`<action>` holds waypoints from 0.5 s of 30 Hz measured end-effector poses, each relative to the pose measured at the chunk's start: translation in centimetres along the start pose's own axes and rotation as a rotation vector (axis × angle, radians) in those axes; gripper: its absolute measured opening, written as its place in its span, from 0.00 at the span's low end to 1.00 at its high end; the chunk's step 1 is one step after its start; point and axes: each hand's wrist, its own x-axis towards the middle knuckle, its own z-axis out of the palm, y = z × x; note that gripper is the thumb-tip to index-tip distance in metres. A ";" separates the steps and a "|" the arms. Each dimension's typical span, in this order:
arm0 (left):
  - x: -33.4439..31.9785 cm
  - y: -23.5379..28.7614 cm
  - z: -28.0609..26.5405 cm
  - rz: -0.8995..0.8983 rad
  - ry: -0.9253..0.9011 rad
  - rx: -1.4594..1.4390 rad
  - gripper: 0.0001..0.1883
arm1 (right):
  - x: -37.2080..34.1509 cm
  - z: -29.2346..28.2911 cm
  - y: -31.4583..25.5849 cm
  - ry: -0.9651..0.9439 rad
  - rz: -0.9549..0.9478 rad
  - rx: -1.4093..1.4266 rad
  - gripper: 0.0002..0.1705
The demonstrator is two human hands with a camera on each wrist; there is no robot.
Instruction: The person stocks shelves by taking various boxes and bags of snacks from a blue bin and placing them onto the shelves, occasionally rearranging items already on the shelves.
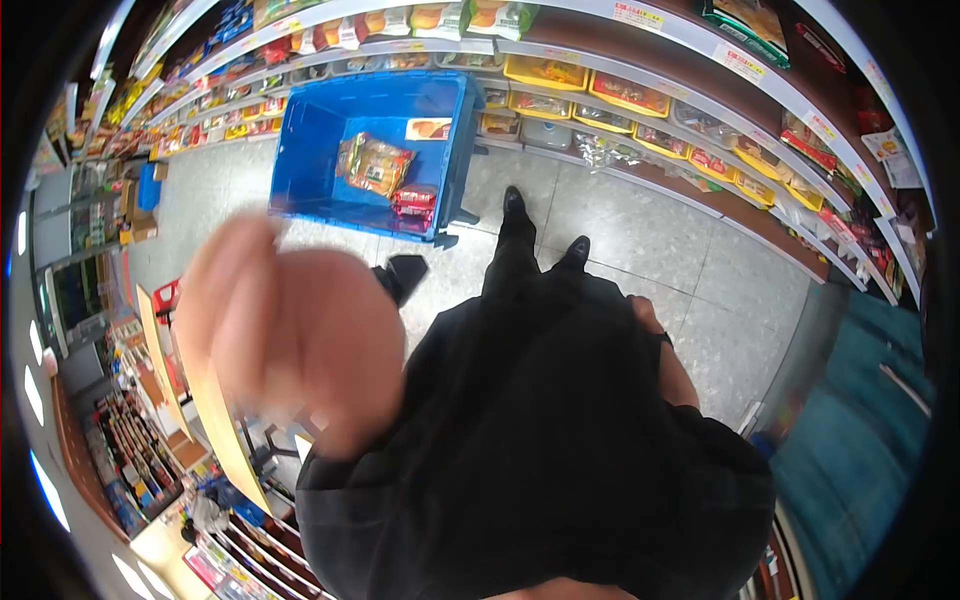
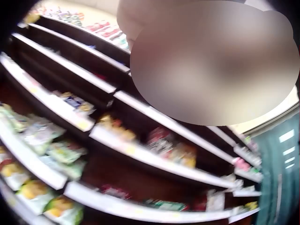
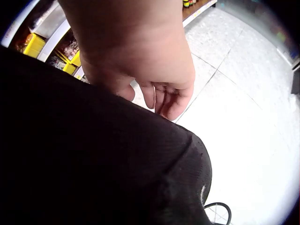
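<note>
My left hand [image 1: 300,330] is raised close to the head camera, large and blurred, with its fingers loosely bent. No object shows in it. The left wrist view looks over shelves [image 2: 154,115], with a big blurred patch covering its upper right. Beside the right thigh hangs my right hand [image 3: 145,70], its fingers slightly curled and holding nothing; the dark clothing hides part of it. In front of the feet stands a blue bin [image 1: 295,150] containing a bagged bread-like food pack [image 1: 375,165] and some red packs [image 1: 414,200].
Shelves of packaged food curve along the front and right, with yellow trays [image 1: 545,72] on lower levels. A teal curtain [image 1: 850,400] hangs at the right. On the left is a light wooden tabletop edge [image 1: 225,430]. Grey floor tiles [image 1: 640,260] lie around the feet.
</note>
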 end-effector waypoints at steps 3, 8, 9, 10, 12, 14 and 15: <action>-4.7 -4.5 -1.3 -0.210 -0.525 0.082 0.06 | 0.5 2.1 3.9 -0.002 -0.256 -0.134 0.20; -15.4 -12.0 -7.5 -0.768 -0.663 0.311 0.05 | 1.0 2.7 3.7 0.053 -0.389 -0.348 0.20; -16.9 -13.0 -8.6 -0.876 -0.668 0.380 0.06 | 0.4 2.1 2.4 0.041 -0.284 -0.186 0.18; -18.1 -13.8 -9.3 -0.877 -0.663 0.378 0.06 | -0.2 1.4 1.0 0.032 -0.178 -0.024 0.16; -20.1 -15.0 -10.2 -0.988 -0.671 0.411 0.09 | -0.5 0.4 -0.8 0.025 -0.075 0.054 0.14; -21.8 -16.5 -10.7 -1.030 -0.695 0.419 0.10 | -1.0 -0.4 -2.5 0.022 0.031 0.127 0.11; -22.5 -17.2 -10.9 -1.047 -0.714 0.436 0.11 | -1.0 -0.6 -3.4 0.036 0.217 0.354 0.10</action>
